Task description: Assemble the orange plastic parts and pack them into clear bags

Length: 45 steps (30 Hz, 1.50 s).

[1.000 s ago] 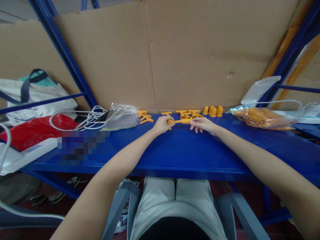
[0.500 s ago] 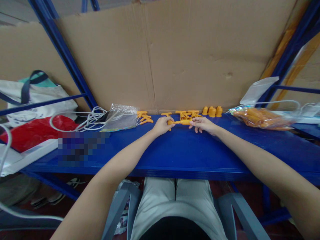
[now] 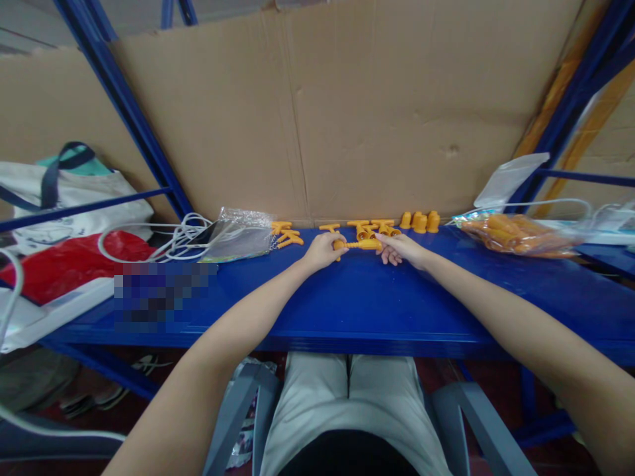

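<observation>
Between my hands, just above the blue tabletop, is an orange plastic threaded part point(image 3: 366, 244), held level, with a ridged shaft to the left and a thicker smooth section to the right. My left hand point(image 3: 323, 252) is closed around its left end, hiding some of it. Thumb and fingers of my right hand point(image 3: 401, 248) pinch the right end, the other fingers loosely curled. Right behind them lie several orange T-shaped pieces point(image 3: 364, 226), and another T-shaped piece point(image 3: 329, 227) lies behind my left hand. Several orange caps point(image 3: 419, 222) stand upright to the right.
A blue table point(image 3: 342, 304) runs below a cardboard panel point(image 3: 372, 119). On the left are more orange pieces point(image 3: 288, 235), clear plastic bags point(image 3: 238, 235), a white cable point(image 3: 186, 238) and a red bag point(image 3: 74, 261). A bag of orange parts point(image 3: 516, 237) lies right.
The fingers of my right hand have curled in slightly and shifted a little on the part's right end. My left hand stays on the left end.
</observation>
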{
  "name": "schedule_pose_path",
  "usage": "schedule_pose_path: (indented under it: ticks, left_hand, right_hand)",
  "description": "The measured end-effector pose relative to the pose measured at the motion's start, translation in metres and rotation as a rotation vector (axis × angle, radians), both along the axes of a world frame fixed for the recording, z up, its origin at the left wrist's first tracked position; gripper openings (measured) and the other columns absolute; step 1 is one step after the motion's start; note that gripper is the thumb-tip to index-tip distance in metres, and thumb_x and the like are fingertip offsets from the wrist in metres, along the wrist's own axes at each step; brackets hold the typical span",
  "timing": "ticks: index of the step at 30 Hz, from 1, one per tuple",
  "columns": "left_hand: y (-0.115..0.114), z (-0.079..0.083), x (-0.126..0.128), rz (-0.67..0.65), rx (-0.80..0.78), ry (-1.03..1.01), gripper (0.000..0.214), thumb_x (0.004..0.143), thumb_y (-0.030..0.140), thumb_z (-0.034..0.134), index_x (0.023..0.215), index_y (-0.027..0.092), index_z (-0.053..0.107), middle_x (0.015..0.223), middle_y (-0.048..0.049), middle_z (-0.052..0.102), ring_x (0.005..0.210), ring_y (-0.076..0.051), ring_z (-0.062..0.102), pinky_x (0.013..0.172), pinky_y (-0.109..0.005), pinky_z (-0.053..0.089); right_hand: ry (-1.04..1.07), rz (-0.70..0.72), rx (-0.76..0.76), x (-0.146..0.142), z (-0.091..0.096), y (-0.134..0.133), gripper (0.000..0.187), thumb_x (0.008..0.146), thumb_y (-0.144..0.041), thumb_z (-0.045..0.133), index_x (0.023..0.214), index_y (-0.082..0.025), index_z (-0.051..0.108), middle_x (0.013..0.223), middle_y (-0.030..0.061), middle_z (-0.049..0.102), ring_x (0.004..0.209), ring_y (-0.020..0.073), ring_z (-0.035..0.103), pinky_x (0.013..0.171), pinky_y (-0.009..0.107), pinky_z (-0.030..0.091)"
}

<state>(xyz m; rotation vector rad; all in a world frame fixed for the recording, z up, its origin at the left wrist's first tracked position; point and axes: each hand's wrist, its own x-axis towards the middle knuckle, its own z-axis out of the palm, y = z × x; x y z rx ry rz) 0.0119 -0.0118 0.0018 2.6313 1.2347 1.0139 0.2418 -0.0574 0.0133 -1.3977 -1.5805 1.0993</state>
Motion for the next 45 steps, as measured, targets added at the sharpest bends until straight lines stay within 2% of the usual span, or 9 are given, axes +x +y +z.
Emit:
schedule_pose_path:
  ticks: [8,13,16,19,23,26,32,38,45]
  left_hand:
    - [0.002,0.003,-0.004,-0.046,-0.026,-0.004,0.013,0.079,0.018,0.068,0.092,0.017,0.070,0.081,-0.0024,0.072,0.074,-0.015,0.068,0.076,-0.026,0.052]
    - [0.012,0.006,-0.013,0.014,0.056,0.035,0.019,0.075,0.007,0.066,0.091,0.017,0.070,0.098,-0.0062,0.073,0.094,-0.019,0.067,0.088,-0.031,0.050]
    - [0.021,0.004,-0.021,0.071,0.095,0.050,0.022,0.075,0.003,0.060,0.091,0.017,0.069,0.100,-0.0068,0.071,0.096,-0.019,0.065,0.091,-0.032,0.049]
    - [0.027,0.002,-0.027,0.095,0.102,0.054,0.027,0.074,0.000,0.055,0.091,0.016,0.068,0.100,-0.0073,0.069,0.096,-0.019,0.064,0.089,-0.032,0.051]
    - [0.031,0.001,-0.026,0.090,0.115,0.076,0.032,0.073,-0.002,0.051,0.093,0.016,0.068,0.103,-0.0077,0.066,0.098,-0.019,0.063,0.090,-0.032,0.051]
    - [0.036,0.003,-0.023,0.096,0.125,0.164,0.033,0.076,-0.001,0.048,0.097,0.016,0.068,0.104,-0.0088,0.063,0.098,-0.020,0.062,0.090,-0.032,0.050]
    - [0.055,0.016,-0.009,0.122,0.114,0.419,0.035,0.083,0.004,0.047,0.108,0.018,0.067,0.112,-0.0103,0.058,0.093,-0.020,0.065,0.085,-0.029,0.049]
    - [0.065,0.030,0.022,0.212,0.064,0.605,0.032,0.090,0.008,0.045,0.111,0.019,0.067,0.118,-0.0143,0.059,0.097,-0.024,0.068,0.083,-0.031,0.050]
    - [0.069,0.030,0.056,0.281,0.083,0.704,0.037,0.094,0.010,0.037,0.110,0.015,0.070,0.125,-0.0184,0.059,0.108,-0.029,0.066,0.087,-0.034,0.051]
  right_hand:
    - [-0.001,-0.002,0.004,0.000,0.001,0.000,0.049,0.095,-0.052,0.046,0.068,-0.013,0.060,0.046,0.0053,0.060,0.031,0.0063,0.045,0.028,0.015,0.030]
    - [-0.021,-0.080,0.086,0.007,-0.003,0.004,0.034,0.096,-0.041,0.050,0.080,-0.014,0.061,0.050,0.0023,0.063,0.030,0.0053,0.042,0.027,0.016,0.027]
    - [-0.175,-0.094,0.171,0.015,-0.007,0.010,0.027,0.092,-0.034,0.055,0.078,-0.013,0.063,0.054,0.0020,0.064,0.030,0.0050,0.040,0.029,0.017,0.028]
    - [-0.441,-0.083,0.285,0.020,-0.010,0.014,0.026,0.091,-0.031,0.053,0.076,-0.014,0.066,0.061,0.0037,0.068,0.036,0.0077,0.047,0.039,0.020,0.038]
    - [-0.798,-0.075,0.482,0.020,-0.011,0.014,0.021,0.089,-0.027,0.054,0.082,-0.017,0.072,0.078,0.0069,0.074,0.068,0.0175,0.066,0.063,0.025,0.049]
    - [-0.928,-0.054,0.470,0.018,-0.009,0.013,0.021,0.089,-0.026,0.054,0.091,-0.017,0.073,0.092,0.0088,0.075,0.084,0.0208,0.068,0.072,0.027,0.050]
    - [-1.070,-0.049,0.376,0.020,-0.001,0.007,0.023,0.090,-0.025,0.053,0.096,-0.017,0.073,0.095,0.0106,0.075,0.091,0.0237,0.068,0.077,0.029,0.049]
    - [-1.107,-0.062,0.350,0.023,0.005,0.003,0.023,0.089,-0.025,0.053,0.095,-0.018,0.074,0.095,0.0107,0.074,0.091,0.0238,0.068,0.076,0.028,0.050]
    - [-1.156,-0.079,0.334,0.019,0.006,-0.001,0.024,0.091,-0.026,0.050,0.098,-0.017,0.072,0.104,0.0100,0.073,0.097,0.0240,0.068,0.080,0.029,0.050]
